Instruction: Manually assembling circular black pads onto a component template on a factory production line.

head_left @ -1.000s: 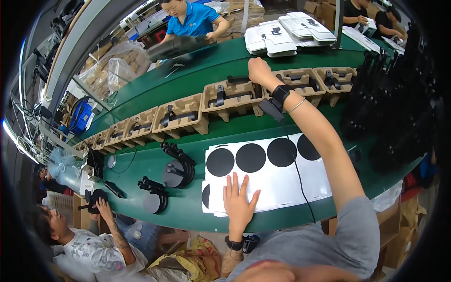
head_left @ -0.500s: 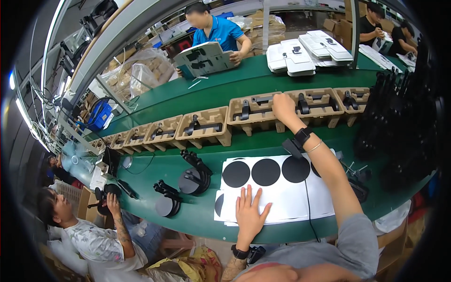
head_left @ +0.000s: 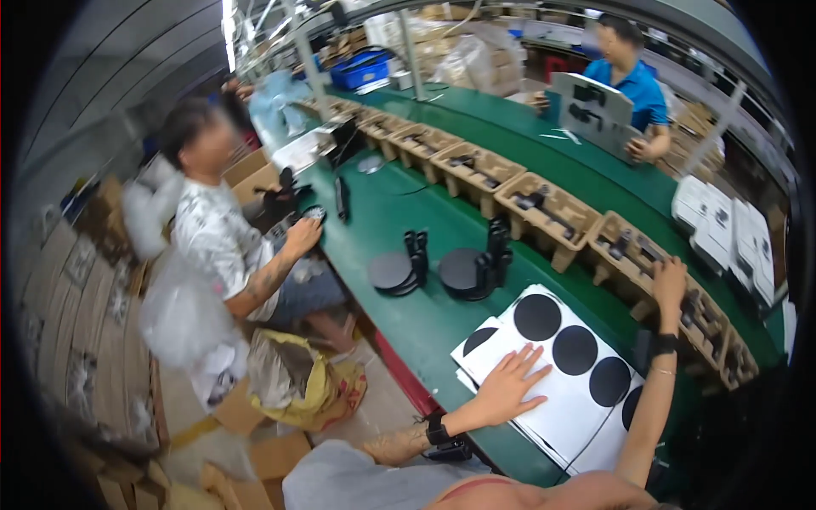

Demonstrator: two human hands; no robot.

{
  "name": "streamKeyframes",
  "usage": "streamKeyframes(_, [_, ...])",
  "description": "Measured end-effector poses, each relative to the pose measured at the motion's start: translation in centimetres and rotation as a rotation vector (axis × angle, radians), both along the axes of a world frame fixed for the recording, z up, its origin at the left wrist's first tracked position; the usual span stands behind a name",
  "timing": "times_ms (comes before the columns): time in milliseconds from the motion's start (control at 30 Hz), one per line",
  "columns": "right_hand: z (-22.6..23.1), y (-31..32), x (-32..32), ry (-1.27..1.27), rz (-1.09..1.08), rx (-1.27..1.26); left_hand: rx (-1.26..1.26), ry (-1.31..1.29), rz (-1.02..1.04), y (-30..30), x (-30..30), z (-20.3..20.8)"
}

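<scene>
My left hand [head_left: 512,387] lies flat with spread fingers on a stack of white sheets [head_left: 544,425] that carries black round discs [head_left: 575,349]. With my right arm stretched forward, my right hand [head_left: 669,285] is at a brown moulded-pulp tray [head_left: 602,244]. Its curled fingers are on a black bar-shaped part [head_left: 643,252] in that tray; the fingertips are partly hidden and blurred. Other black jointed parts [head_left: 544,206] lie in the neighbouring trays. Left of the sheets stand two groups of black round-based stands [head_left: 466,272], [head_left: 393,272].
Pulp trays form a row along the green table [head_left: 374,293]. Across it, a person in blue [head_left: 650,93] holds a printed grey panel [head_left: 591,110]. White packaging pieces [head_left: 722,229] are stacked at right. A seated person [head_left: 217,229] handles black parts at left, near a yellow sack [head_left: 306,382].
The view has swung to the left, bringing more of the seated person and floor into sight. My left hand stays flat on the sheets; my right hand remains at the tray.
</scene>
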State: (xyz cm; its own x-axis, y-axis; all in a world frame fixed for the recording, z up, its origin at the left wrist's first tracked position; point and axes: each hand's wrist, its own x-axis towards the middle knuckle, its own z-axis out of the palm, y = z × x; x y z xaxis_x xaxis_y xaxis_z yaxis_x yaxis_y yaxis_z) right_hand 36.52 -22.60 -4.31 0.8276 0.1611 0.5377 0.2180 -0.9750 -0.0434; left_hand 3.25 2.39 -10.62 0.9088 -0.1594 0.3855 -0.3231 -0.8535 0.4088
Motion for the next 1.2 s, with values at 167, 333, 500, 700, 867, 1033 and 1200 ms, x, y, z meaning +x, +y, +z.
streamKeyframes(167, [1.0,-0.5,2.5,0.038,0.029,0.044,-0.027,-0.025,0.046,-0.9,0.9,0.1])
streamKeyframes(333, [2.0,-1.9,4.0,0.062,0.033,-0.030,-0.046,-0.050,0.029,-1.0,1.5,0.6])
streamKeyframes(500, [2.8,-1.6,4.1,0.151,-0.110,-0.055,-0.071,-0.061,0.039,-1.3,1.3,0.9])
streamKeyframes(700, [2.4,-2.2,2.6,0.042,-0.047,0.005,-0.090,-0.059,0.044,-1.8,1.9,0.1])
streamKeyframes(867, [8.2,2.4,-15.9,0.068,0.461,0.268,-0.113,-0.056,0.016,-2.0,1.7,0.6])
streamKeyframes(1033, [13.0,3.1,-33.2,0.891,0.212,-0.072,-0.169,-0.044,0.060,-2.0,0.9,1.6])
streamKeyframes(1200, [8.0,0.8,-38.5,1.145,-0.094,-0.111,-0.187,-0.052,0.060,-2.3,0.2,2.4])
